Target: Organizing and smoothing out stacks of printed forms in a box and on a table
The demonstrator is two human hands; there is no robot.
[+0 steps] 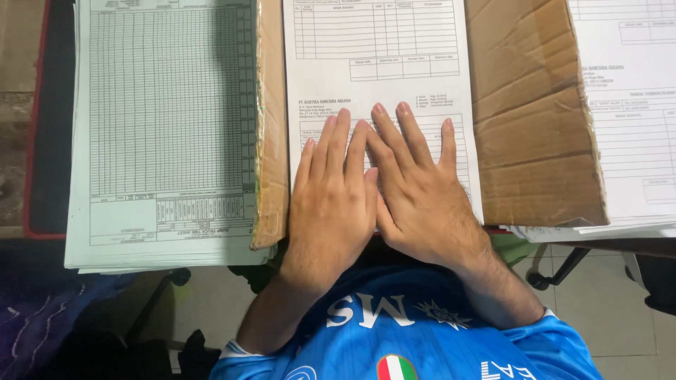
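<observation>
Both my hands lie flat, fingers together, on a stack of white printed forms (373,63) in the middle of the desk. My left hand (331,204) presses the lower left part of the top sheet. My right hand (415,190) rests beside it, its fingers overlapping the left hand's fingertips slightly. Neither hand grips anything; the palms cover the bottom edge of the stack.
A thick pile of pale green gridded forms (162,134) lies to the left. Brown cardboard (528,119) sits under and beside the white stack. Another pile of white forms (634,112) is at the right. Chair wheels (541,280) and tiled floor show below the desk edge.
</observation>
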